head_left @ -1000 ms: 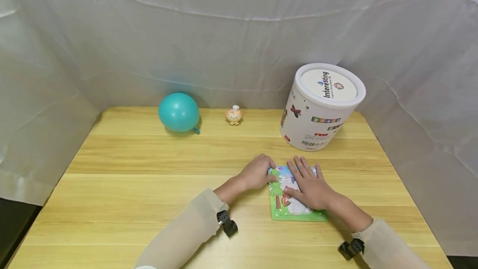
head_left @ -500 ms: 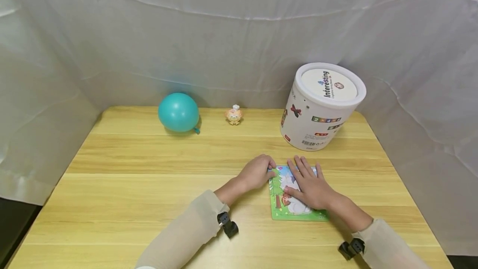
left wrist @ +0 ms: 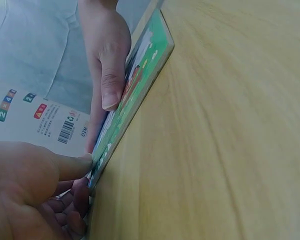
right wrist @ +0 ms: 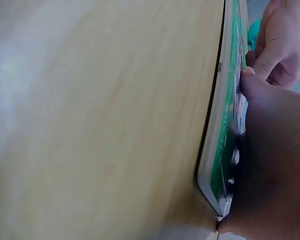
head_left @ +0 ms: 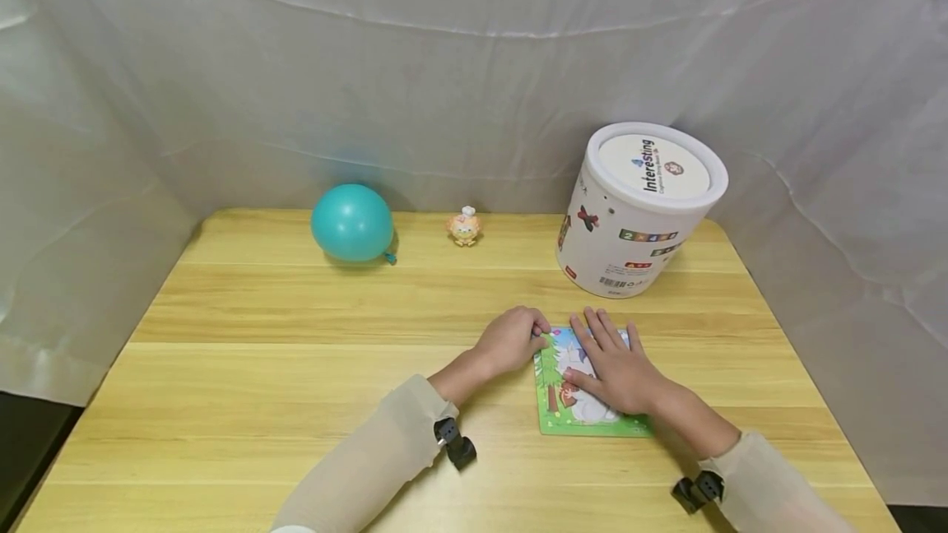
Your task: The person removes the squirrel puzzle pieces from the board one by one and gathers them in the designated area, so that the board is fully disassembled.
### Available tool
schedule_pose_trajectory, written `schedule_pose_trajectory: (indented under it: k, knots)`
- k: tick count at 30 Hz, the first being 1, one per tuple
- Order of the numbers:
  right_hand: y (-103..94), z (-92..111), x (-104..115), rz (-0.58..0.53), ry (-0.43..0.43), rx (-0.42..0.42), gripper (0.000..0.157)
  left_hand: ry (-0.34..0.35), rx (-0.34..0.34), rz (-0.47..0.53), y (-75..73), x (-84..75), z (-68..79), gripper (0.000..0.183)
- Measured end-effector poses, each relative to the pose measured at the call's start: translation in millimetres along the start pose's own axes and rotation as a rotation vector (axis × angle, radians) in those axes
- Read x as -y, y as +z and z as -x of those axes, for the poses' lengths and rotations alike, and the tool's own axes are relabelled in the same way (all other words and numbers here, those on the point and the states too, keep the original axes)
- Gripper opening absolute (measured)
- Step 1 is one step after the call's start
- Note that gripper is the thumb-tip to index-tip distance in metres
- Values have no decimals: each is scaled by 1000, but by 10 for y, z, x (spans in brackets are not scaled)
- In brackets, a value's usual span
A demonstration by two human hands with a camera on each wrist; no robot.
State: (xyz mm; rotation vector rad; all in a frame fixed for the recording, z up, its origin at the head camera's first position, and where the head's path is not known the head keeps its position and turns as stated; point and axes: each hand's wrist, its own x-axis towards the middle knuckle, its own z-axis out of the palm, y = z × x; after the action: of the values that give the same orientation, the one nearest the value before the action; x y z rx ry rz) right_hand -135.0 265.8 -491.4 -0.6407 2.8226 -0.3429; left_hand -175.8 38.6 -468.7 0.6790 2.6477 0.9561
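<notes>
A thin jigsaw puzzle board (head_left: 557,426) lies flat on the wooden table, printed with a white animal, a tree and green grass. My left hand (head_left: 509,341) pinches its far left corner. In the left wrist view the thumb of that left hand (left wrist: 25,175) lies on top of the board, with the other fingers curled at the edge. My right hand (head_left: 625,375) rests palm down across the puzzle's right part, fingers straight and spread, hiding much of the picture. From the right wrist view, the board (right wrist: 222,145) shows a pale edge below the right hand (right wrist: 277,155).
A large white cylindrical tub (head_left: 629,229) with a lid stands behind the puzzle. Farther left at the back are a small chick figurine (head_left: 464,229) with a white hat and a teal balloon (head_left: 352,223). Grey cloth (head_left: 444,89) hangs around the table (head_left: 259,385).
My left thumb has shifted slightly toward the far corner of the board. The right hand and the puzzle stay in place.
</notes>
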Motion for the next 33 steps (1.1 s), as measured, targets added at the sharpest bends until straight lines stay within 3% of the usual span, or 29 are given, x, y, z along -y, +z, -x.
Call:
schedule_pose_trajectory:
  k: [33]
  knots:
    - [-47,-19,117,82,64,53,92,-49,-4,61,16,-11,4,13]
